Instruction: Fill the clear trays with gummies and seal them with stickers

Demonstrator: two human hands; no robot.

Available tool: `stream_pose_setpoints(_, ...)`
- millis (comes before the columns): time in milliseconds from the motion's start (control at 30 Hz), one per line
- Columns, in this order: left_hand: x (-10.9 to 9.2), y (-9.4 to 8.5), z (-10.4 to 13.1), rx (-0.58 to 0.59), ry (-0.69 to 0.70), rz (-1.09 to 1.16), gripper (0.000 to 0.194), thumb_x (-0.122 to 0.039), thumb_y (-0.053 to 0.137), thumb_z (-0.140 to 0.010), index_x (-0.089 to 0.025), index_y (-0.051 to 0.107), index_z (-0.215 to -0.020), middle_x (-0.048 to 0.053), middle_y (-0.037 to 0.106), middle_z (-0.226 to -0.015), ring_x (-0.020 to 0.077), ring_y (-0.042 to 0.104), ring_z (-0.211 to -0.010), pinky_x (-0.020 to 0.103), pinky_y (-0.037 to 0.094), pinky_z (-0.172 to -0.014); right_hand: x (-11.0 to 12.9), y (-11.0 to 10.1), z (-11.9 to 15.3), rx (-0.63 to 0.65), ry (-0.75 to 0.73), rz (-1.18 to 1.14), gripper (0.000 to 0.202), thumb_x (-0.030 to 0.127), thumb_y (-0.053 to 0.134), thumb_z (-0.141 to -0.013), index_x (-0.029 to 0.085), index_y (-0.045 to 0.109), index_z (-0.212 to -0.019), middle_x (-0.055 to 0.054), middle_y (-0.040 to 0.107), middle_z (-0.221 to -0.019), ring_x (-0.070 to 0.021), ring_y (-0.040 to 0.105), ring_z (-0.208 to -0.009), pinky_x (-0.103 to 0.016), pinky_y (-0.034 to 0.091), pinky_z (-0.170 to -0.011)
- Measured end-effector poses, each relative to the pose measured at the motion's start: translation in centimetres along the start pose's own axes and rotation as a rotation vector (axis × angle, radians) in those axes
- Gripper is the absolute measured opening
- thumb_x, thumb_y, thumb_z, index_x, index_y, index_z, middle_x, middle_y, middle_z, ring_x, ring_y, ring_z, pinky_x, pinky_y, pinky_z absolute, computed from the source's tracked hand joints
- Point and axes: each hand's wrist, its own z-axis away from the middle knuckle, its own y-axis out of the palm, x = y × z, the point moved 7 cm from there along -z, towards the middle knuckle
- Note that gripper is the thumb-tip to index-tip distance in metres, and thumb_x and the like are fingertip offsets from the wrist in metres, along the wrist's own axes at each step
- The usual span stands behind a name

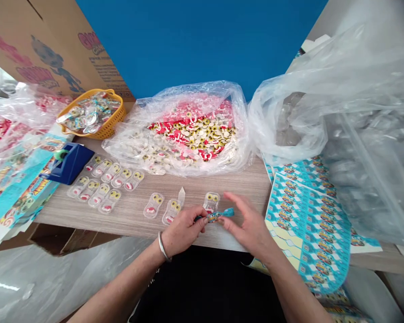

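Blue printed label strip (222,215) sits pinched in left hand (182,229), thumb against fingers, loose end poking toward right hand (251,229). Right thumb and forefinger spread wide, can't tell if thumb touches. Clear eyes-and-lips blister (211,201) just beyond grip, label sheets (318,237) off to right.

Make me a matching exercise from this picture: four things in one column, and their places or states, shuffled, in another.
Things:
1. Tape dispenser
2. Basket
3. Small label
4. Label sheets

Places or states:
A. Pinched by the left hand
B. On the table, to the right of the right hand
C. Dark blue, beside the plastic cases
D. Orange-yellow, filled with small packages

Pairs: 1-C, 2-D, 3-A, 4-B
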Motion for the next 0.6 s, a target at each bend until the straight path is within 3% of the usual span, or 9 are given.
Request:
stream_pose_setpoints(67,-0.5,0.1,-0.2,0.0,0.061,-0.068,0.021,-0.033,0.054,-0.086,-0.02,0.067,-0.075,-0.001,0.06,-0.059,0.0122,0.052,-0.053,0.022,0.038,-0.052,-0.5,1.3,0.5,0.041,0.075,-0.049,0.034,0.029,0.061,-0.086,0.025,0.06,-0.119,-0.005,0.068,-0.106,-0.0226,0.062,-0.099,-0.038,0.048,-0.089)
stream_pose_setpoints(167,-0.5,-0.4,-1.1,-0.046,0.103,-0.182,0.019,-0.031,0.057,-0.085,-0.022,0.068,-0.073,-0.002,0.059,-0.057,0.0127,0.052,-0.053,0.024,0.038,-0.056,-1.8,2.8,0.6,-0.008,0.228,-0.147,0.017,0.027,0.056,-0.086,0.023,0.064,-0.1,-0.002,0.069,-0.086,-0.0189,0.065,-0.08,-0.032,0.05,-0.075)
stream_pose_setpoints(233,-0.3,-1.4,-1.9,-0.118,0.092,-0.277,0.011,-0.03,0.062,-0.082,-0.024,0.069,-0.085,-0.003,0.06,-0.06,0.0143,0.054,-0.056,0.025,0.038,-0.059,-2.6,3.3,0.2,-0.048,0.3,-0.166,0.013,0.028,0.059,-0.084,0.023,0.063,-0.094,0.0,0.069,-0.08,-0.0182,0.064,-0.074,-0.031,0.049,-0.071)
stream_pose_setpoints(333,-0.2,-2.7,-3.4,-0.173,0.049,-0.406,0.028,-0.027,0.066,-0.078,-0.023,0.062,-0.105,-0.003,0.062,-0.066,0.0174,0.058,-0.062,0.027,0.038,-0.063,-3.3,3.4,-0.8,-0.086,0.355,-0.13,0.013,0.028,0.062,-0.08,0.022,0.06,-0.091,0.001,0.068,-0.075,-0.0178,0.063,-0.069,-0.03,0.046,-0.067)
stream_pose_setpoints(600,1.2,-2.1,-6.1,-0.085,0.019,-0.597,0.009,-0.024,0.062,-0.081,-0.021,0.058,-0.088,0.003,0.067,-0.079,0.0212,0.063,-0.074,0.029,0.04,-0.068,-4.3,4.2,-2.4,-0.025,0.367,0.095,0.016,0.024,0.06,-0.081,0.021,0.059,-0.097,-0.001,0.068,-0.076,-0.0202,0.064,-0.071,-0.031,0.042,-0.067)
